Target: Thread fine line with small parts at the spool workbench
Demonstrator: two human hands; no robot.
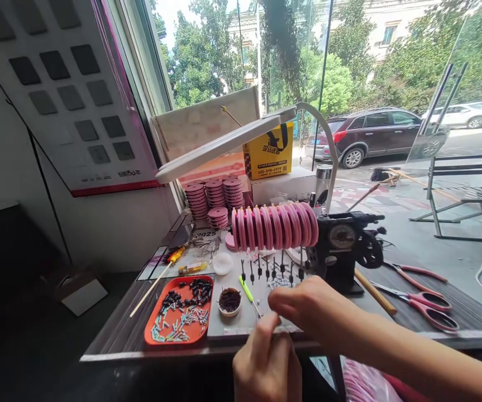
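My left hand [266,357] is closed at the table's front edge, with its fingers curled and pressed together. Just above and to the right of it, my right hand [301,301] is closed too, its fingertips close to the left ones. Whatever lies between the fingers is too small to make out. Beyond the hands, a row of pink discs [274,226] sits on a black machine [341,251], and small black weights [267,273] hang below the discs. A green-handled tool [246,289] lies with its thin metal tip near my left hand.
An orange tray [148,329] of small parts and a round cup [229,302] of dark pieces stand left. Red-handled scissors [429,301], pliers [420,276] and a wooden handle [377,293] lie right. A white lamp [228,142] arches above; stacked pink spools [215,195] stand behind.
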